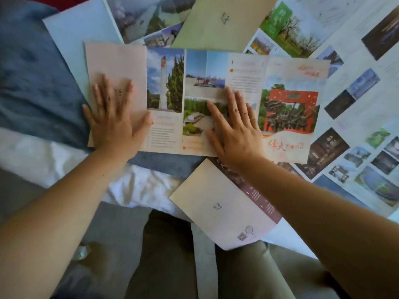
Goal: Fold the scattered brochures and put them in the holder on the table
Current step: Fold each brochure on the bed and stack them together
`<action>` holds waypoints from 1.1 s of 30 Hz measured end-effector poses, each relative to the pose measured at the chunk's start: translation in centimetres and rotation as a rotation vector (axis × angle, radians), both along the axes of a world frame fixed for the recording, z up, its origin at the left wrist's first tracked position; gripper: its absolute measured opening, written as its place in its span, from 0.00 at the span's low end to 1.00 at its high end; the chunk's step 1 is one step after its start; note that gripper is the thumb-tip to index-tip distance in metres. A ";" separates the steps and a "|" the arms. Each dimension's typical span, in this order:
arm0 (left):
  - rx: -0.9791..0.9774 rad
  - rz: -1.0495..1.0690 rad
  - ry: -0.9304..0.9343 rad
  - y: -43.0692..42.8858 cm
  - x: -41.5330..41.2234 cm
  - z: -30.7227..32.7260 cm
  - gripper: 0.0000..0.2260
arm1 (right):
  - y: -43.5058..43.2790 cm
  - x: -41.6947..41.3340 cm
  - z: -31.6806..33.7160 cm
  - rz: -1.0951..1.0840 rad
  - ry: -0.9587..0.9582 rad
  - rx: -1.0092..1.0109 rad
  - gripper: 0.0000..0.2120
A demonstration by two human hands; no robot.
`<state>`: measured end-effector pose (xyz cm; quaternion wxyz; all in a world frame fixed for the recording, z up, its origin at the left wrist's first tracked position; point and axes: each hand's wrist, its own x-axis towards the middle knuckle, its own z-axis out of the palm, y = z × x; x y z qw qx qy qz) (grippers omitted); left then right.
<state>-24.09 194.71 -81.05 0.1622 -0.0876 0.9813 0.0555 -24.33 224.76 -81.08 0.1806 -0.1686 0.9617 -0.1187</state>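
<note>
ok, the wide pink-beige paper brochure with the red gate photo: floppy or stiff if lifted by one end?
Probably floppy and light: the wide pink-beige paper brochure is one thin sheet with visible fold creases, likely sagging there. Pushed, it may slide over the loose sheets underneath.

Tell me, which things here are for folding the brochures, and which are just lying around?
For the job:
- left hand and right hand, pressing flat on the open red-gate brochure
- green brochure above it
- cream brochure nearest the person
- unfolded brochures on the right

Just lying about:
- blue blanket
- white cloth

The holder is not in view.
</note>
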 end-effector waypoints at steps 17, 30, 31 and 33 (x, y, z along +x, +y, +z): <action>0.462 0.299 0.110 2.3 -0.1 2.4 0.46 | -4.1 -1.6 -1.8 0.025 0.082 0.071 0.33; 0.507 0.193 0.144 8.6 -0.1 3.3 0.43 | 2.2 -2.7 0.9 0.086 0.116 0.167 0.31; 0.498 0.173 0.141 9.5 -0.2 3.3 0.42 | 2.9 -2.4 0.8 0.041 0.108 0.192 0.32; 0.514 0.162 0.122 11.4 -0.6 3.1 0.41 | 4.4 -1.7 0.6 -0.052 0.080 0.210 0.34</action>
